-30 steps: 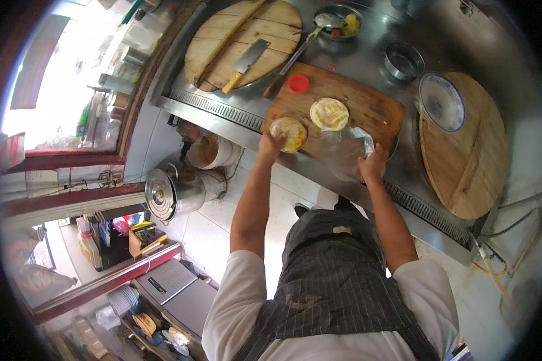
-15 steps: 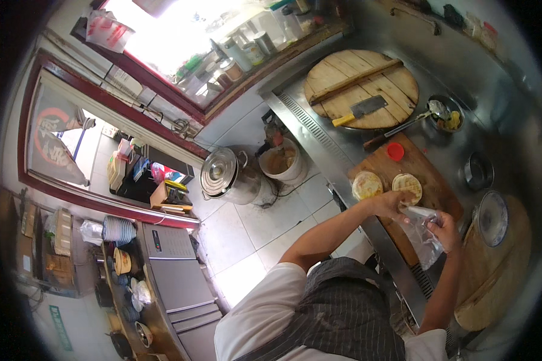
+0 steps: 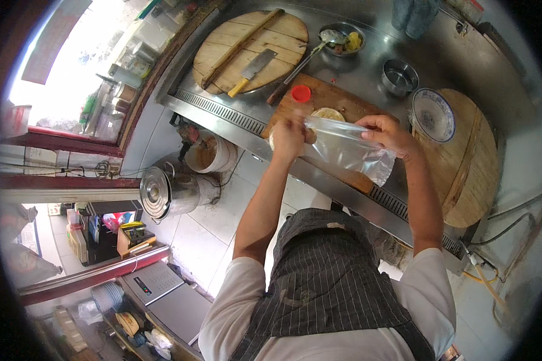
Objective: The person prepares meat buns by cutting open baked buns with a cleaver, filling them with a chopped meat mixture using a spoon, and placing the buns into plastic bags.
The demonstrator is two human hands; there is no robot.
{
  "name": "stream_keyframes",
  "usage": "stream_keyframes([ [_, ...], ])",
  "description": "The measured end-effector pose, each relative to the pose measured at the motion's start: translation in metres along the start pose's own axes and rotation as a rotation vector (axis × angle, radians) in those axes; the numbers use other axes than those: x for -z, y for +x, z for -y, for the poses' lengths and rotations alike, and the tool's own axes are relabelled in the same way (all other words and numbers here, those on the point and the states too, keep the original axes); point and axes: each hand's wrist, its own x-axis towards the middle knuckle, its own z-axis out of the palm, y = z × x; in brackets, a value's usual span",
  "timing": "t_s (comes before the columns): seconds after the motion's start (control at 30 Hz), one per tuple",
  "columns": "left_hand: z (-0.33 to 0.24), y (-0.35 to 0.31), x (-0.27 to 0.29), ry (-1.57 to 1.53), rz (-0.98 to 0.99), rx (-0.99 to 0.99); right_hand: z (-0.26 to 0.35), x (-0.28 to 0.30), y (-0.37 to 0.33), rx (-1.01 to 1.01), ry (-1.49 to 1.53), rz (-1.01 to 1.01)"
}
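Observation:
A clear plastic bag (image 3: 350, 150) is stretched between my two hands above the front of a wooden cutting board (image 3: 360, 103). My left hand (image 3: 290, 139), partly blurred, is closed on one end of the bag's edge. Thumb and fingers of my right hand (image 3: 386, 132) pinch the other end, and the bag hangs down toward me. Behind the bag's upper edge lies a round flatbread (image 3: 327, 114), partly covered. A second flatbread (image 3: 272, 142) is mostly hidden by my left hand. The red round lid (image 3: 301, 93) rests on the board just beyond.
A round slatted wooden lid (image 3: 223, 51) carries a yellow-handled cleaver (image 3: 256, 69). Beside it are a metal bowl with a ladle (image 3: 333, 37), an empty metal bowl (image 3: 399, 77), a blue-rimmed plate (image 3: 433, 117) and another round wooden lid (image 3: 477, 156). A white bucket (image 3: 214, 153) and steel pot (image 3: 156, 189) stand left.
My hands have moved apart, and the bag, bunched between them before, is now spread wide. My left hand has come over one flatbread. The whole view has turned and shifted right.

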Motion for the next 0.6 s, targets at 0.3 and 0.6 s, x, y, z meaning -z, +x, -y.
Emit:
stream_keyframes([
  [0.3, -0.039, -0.032, 0.008, 0.68, -0.27, -0.686, 0.007, 0.008, -0.017, -0.022, -0.104, 0.01],
  [0.6, -0.012, -0.023, -0.019, -0.047, 0.559, -0.215, -0.011, 0.018, -0.02, 0.131, -0.22, -0.042],
])
